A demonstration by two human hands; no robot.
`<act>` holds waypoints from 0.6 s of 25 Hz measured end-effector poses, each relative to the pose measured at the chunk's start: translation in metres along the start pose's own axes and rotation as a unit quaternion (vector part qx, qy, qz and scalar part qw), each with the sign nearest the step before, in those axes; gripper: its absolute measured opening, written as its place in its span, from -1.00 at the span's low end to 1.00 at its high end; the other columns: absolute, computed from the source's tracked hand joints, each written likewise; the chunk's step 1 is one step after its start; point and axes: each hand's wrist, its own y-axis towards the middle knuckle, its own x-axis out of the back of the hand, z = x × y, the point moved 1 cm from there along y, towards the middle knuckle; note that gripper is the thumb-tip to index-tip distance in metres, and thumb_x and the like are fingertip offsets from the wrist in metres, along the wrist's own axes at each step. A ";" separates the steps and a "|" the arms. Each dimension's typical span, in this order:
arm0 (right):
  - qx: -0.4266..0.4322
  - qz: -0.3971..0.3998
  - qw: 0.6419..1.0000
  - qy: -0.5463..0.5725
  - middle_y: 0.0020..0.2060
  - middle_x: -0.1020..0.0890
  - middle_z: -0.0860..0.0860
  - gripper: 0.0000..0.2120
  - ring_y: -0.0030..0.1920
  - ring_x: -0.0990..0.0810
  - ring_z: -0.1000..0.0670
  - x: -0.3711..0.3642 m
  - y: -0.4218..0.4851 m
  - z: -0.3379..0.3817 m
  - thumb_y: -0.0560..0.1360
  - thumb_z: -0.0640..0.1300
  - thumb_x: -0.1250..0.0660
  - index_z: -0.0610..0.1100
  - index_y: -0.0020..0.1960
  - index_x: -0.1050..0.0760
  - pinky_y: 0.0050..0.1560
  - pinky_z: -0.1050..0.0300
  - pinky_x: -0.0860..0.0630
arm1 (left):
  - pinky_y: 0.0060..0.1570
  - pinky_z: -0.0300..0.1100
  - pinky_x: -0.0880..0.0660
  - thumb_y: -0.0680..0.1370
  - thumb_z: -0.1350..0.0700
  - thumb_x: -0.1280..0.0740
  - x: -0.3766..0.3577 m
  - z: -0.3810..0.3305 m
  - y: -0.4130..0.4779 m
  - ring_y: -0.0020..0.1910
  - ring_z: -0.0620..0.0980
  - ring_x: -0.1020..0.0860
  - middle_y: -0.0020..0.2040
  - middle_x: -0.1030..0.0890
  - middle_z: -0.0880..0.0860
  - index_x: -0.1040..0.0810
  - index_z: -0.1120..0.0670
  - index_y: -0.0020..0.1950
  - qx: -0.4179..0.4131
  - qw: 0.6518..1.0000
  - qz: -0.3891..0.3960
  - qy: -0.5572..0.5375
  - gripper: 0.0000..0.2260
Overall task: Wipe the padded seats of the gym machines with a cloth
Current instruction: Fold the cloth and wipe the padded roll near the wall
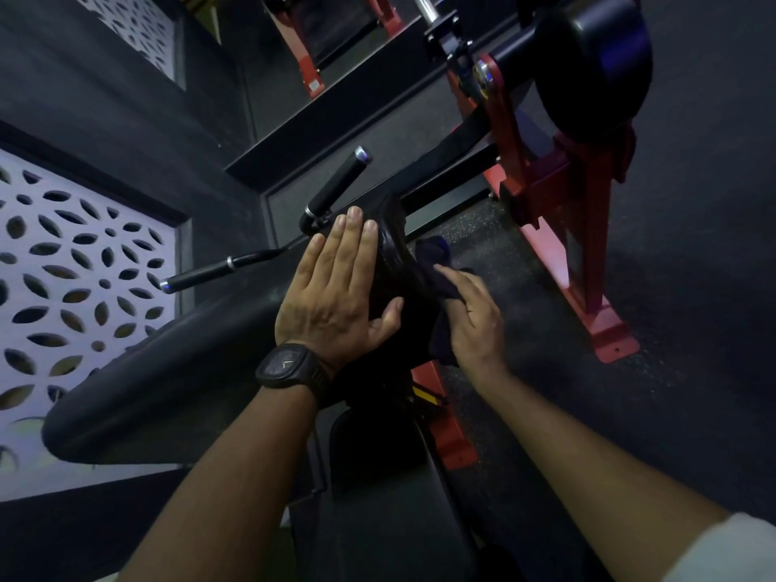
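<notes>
The left hand [336, 287] is laid flat across the top of the upright pad [390, 254], fingers straight and together, thumb spread onto the pad's near face. That reads as a brace: weight on the pad so it doesn't swing or give under the wiping. The black watch [289, 365] sits on that wrist, just on the near side of the pad.

To the pad's right, the right hand [474, 317] has the dark cloth [436, 254] bunched under its curled fingers, forefinger reaching forward to press the fabric against the pad's right flank. The cloth touches the pad there, with a loose tail hanging down below the palm. A side face is awkward to reach, hence the approach from beside, not from above.

Two black handles [338, 182] jut out left of and beyond the pad, clear of both hands. The red frame [588, 203] stands well to the pad's right, carrying a big roller cushion [596, 48] beyond it. A broad black seat [147, 371] lies to the pad's near left, no cloth on it; whether it has been wiped cannot be told. Likely job in hand: finishing this pad's edge, with the seat a probable next stop.
</notes>
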 end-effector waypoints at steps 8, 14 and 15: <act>-0.251 0.060 0.939 -0.229 0.34 -0.49 -0.11 -0.55 0.25 -0.53 -0.21 0.013 -0.002 -0.041 0.61 -0.04 -0.19 0.04 0.50 -0.36 0.20 -0.01 -0.44 | 0.56 0.05 -0.20 0.61 -0.23 -0.10 0.000 0.001 -0.001 0.57 0.15 -0.26 0.58 -0.27 0.25 -0.16 0.23 0.60 0.000 1.000 -0.005 0.004 -0.29; -0.232 -0.020 0.938 -0.257 0.26 -0.56 -0.20 -0.56 0.23 -0.55 -0.25 0.036 0.003 -0.024 0.59 -0.07 -0.29 -0.10 0.46 -0.42 0.18 -0.03 -0.46 | 0.56 0.05 -0.19 0.62 -0.23 -0.09 -0.001 0.001 -0.001 0.57 0.15 -0.26 0.58 -0.27 0.25 -0.16 0.24 0.60 -0.002 1.000 -0.007 0.003 -0.29; -0.224 -0.024 0.958 -0.178 0.23 -0.61 -0.18 -0.59 0.22 -0.57 -0.22 0.028 0.001 -0.018 0.59 -0.08 -0.27 -0.05 0.44 -0.46 0.21 -0.01 -0.46 | 0.56 0.05 -0.19 0.62 -0.22 -0.09 -0.001 0.001 -0.001 0.57 0.15 -0.26 0.58 -0.27 0.25 -0.17 0.24 0.60 0.000 1.000 -0.007 0.002 -0.29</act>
